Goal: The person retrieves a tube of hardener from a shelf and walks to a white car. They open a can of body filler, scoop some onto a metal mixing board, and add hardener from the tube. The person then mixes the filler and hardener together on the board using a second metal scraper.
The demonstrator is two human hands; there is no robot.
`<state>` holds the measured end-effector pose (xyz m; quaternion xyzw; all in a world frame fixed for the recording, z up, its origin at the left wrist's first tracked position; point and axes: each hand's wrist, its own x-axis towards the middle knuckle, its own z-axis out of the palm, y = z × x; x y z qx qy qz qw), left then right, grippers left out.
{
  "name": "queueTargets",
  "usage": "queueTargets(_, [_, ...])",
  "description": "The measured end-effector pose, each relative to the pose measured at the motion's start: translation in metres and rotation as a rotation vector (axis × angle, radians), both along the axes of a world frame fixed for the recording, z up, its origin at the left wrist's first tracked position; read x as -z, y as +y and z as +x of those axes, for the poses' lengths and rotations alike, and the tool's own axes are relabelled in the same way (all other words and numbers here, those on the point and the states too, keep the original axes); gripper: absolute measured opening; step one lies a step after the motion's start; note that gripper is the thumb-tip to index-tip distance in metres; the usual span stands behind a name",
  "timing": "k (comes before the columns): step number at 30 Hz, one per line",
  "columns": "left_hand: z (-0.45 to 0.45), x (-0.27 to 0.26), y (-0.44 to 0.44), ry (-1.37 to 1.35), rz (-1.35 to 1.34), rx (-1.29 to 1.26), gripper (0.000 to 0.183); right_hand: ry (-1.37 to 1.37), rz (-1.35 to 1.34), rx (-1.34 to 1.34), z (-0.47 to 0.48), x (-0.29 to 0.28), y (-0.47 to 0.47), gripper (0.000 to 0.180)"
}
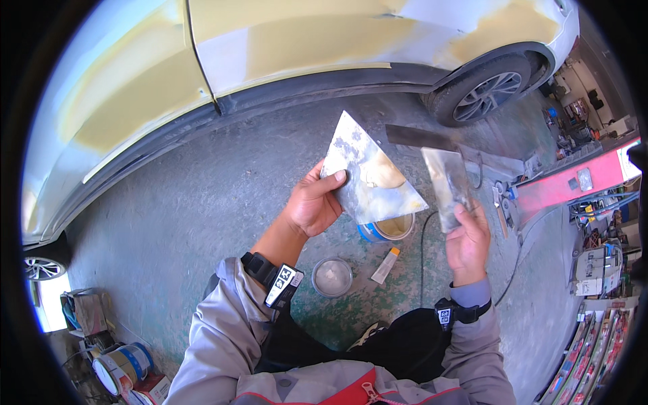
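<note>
My left hand grips a flat triangular mixing board by its left edge, thumb on top. Smeared residue covers the board, and a mound of tan body filler lies on it. To the right, my right hand holds a wide, stained filler spreader, apart from the board and slightly blurred. Partly hidden below the board stands an open can of tan paste. On the floor near it lie a tube with an orange cap and a round lid or shallow tin.
A car body panel with tan filler patches spans the top, its wheel at upper right. A red lift arm or beam, a dark hose, parts trays and boxes are at right. Cans lie at lower left.
</note>
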<state>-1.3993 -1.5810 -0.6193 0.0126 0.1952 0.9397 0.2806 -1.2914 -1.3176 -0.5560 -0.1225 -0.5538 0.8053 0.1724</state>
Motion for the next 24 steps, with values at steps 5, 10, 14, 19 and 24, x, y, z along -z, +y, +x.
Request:
queueTargets(5, [0.008,0.002,0.009,0.010,0.034,0.103,0.035,0.003,0.077,-0.162,0.006,-0.001,-0.016,0.046])
queueTargets(10, [0.010,0.006,0.012,0.020,-0.006,0.092,0.036,0.120,0.215,-0.184,0.012,0.000,-0.031,0.048])
queueTargets(14, [0.007,0.011,0.012,0.081,-0.077,0.016,0.034,0.147,0.708,-0.266,0.018,-0.007,-0.030,0.032])
queueTargets(19, [0.001,0.012,0.009,0.064,-0.171,-0.048,0.031,0.142,1.135,-0.503,0.017,-0.019,-0.013,0.029])
queueTargets(24, [-0.004,0.007,0.003,0.019,-0.026,-0.115,0.031,-0.017,0.849,-0.207,0.011,-0.007,-0.004,0.033])
